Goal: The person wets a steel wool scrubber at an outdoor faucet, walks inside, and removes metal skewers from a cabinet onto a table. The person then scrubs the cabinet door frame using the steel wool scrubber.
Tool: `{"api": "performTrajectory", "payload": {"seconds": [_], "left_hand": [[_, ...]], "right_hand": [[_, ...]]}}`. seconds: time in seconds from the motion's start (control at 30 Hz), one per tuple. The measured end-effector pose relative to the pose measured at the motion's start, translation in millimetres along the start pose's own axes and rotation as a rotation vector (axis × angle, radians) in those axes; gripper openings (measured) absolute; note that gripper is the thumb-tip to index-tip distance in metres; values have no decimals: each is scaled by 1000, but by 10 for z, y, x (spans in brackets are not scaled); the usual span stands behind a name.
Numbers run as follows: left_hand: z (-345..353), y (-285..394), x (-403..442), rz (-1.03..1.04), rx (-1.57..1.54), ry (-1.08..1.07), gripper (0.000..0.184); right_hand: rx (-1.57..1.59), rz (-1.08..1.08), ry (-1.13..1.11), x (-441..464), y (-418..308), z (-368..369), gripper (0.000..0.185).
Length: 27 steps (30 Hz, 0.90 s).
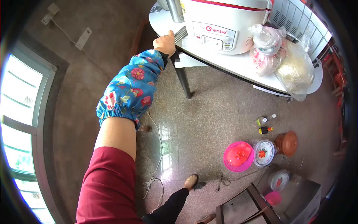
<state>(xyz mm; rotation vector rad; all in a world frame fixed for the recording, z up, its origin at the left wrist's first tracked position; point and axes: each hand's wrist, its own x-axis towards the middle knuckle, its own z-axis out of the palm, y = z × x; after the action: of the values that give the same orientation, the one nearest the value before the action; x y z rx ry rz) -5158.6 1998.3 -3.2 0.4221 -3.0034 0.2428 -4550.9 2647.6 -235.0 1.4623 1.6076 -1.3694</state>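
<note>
My left hand (165,44) reaches out to the edge of the white table (220,59), its fingers closed around a bundle of thin grey sticks (181,34) that look like chopsticks. A blue flowered sleeve cover (128,87) covers the forearm. Just right of the sticks stands a white rice cooker (220,28) with a red band. Behind them is a grey metal cylinder (174,10). Farther right on the table lie knotted plastic bags, one (266,48) with pink marks and another (296,69) with pale contents. My right hand is out of view.
On the floor are a pink basin (227,164) holding a red bag, a white flowered dish (264,152), a brown lidded pot (289,143) and several small bottles (264,130). A cord (161,145) runs along the floor. A dark frame (257,203) stands at lower right; windows line the left.
</note>
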Motion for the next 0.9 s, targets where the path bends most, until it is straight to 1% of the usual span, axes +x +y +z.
{"api": "performTrajectory", "payload": {"seconds": [0.03, 0.17, 0.23, 0.3, 0.4, 0.47, 0.5, 0.57, 0.6, 0.63, 0.67, 0.7, 0.73, 0.77, 0.8, 0.83, 0.87, 0.9], "left_hand": [[-27, 41, -17, -18, -16, -16, 50], [-45, 13, -22, 8, -70, -86, 55], [-34, -1, -68, 44, -109, -66, 65], [-73, -8, -111, 13, -125, -81, 87], [-109, 101, -294, -62, -31, -28, 106], [-84, 143, -421, -37, -23, 100, 107], [-85, 161, -529, -8, -31, 161, 102], [-154, 317, -998, 8, -136, 179, 71], [-125, 441, -1281, 89, -115, 208, 66], [174, 311, -1360, -23, -98, 120, 74], [538, 89, -1561, 160, -83, 269, 84], [713, -62, -1676, 331, -225, 253, 88], [991, -209, -2034, 145, -106, 169, 88], [1159, -300, -2411, 84, -167, 108, 88], [1273, -322, -2893, 31, -198, 65, 85], [1341, -349, -3413, -28, -197, -27, 86], [1469, -402, -3939, -33, -229, -55, 88], [1858, -682, -4380, 9, -171, -39, 89]], "right_hand": [[10, -3, 1, -4, 13, 1, 21], [43, -2, -9, -10, 90, 3, 21], [68, 0, -7, -39, 171, -40, 20], [102, 2, -1, -72, 271, -112, 20], [168, 16, 20, -162, 554, -330, 20], [236, 39, 47, -311, 846, -568, 20], [296, 50, 66, -429, 1068, -699, 20], [464, 51, 71, -767, 1610, -980, 20], [582, 38, 50, -1015, 1783, -1037, 20], [702, 11, 4, -1202, 2020, -1092, 20], [806, -27, -67, -1332, 2122, -1085, 20], [833, -54, -121, -1443, 2073, -1030, 20], [772, -89, -160, -1495, 1971, -989, 22], [689, -9, -139, -1424, 2008, -972, 17], [325, -242, -105, -1438, 1952, -945, 20], [-53, -457, -79, -1432, 1949, -1013, 24], [-62, -579, -104, -1456, 1875, -1053, 23], [-74, -706, -130, -1489, 1826, -1131, 23]]}}
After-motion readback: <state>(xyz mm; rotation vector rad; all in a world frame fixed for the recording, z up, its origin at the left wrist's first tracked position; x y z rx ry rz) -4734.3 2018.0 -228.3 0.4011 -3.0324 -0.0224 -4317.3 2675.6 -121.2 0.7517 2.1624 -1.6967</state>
